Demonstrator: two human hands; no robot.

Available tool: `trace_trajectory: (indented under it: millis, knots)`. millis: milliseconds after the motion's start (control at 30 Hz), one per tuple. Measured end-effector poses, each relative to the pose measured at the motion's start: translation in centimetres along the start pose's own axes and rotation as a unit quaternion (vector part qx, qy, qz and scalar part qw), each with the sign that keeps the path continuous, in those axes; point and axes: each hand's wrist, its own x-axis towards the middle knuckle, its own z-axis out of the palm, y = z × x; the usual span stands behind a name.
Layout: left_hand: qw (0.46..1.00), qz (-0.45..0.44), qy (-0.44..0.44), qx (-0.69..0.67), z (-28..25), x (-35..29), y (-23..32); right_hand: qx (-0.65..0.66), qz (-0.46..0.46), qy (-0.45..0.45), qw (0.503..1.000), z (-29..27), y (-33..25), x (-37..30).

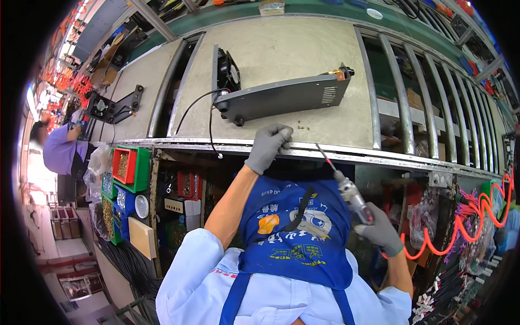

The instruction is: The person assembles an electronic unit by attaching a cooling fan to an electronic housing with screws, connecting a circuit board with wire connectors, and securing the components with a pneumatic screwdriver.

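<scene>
My left hand [266,147], in a grey glove, is over the bench's front edge with thumb and fingertips pinched together. Whatever is between them is too small to make out. Gripped in my gloved right hand [382,232] is a pneumatic screwdriver [351,194], its thin bit angled up and left toward the edge. Just beyond my left hand, a few small brass-coloured screws [303,128] lie loose on the board [325,46]. Behind them a long dark metal housing [287,98] stands on its side, with a black fan [230,70] at its left end. From there a black cable [187,111] trails over the edge.
Metal rollers [403,97] run along the right, and another board with a similar fan part [100,108] is at left. A red coiled air hose [460,227] hangs at right. Bins of hardware [132,168] stand at lower left. A co-worker in purple [62,149] is at far left.
</scene>
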Motion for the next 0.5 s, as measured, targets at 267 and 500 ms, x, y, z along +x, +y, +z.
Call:
trace_trajectory:
  millis: [267, 500]
  knots:
    - [0.995, 0.012, 0.095, -0.006, -1.8, -4.2, 0.4, -0.024, -0.08, -0.029, 0.996, 6.3, -1.9, 6.7]
    - [0.832, 0.29, 0.46, 0.106, -11.8, -11.4, 1.8, 0.092, -0.035, 0.071, 0.993, 6.5, -2.2, 7.0]
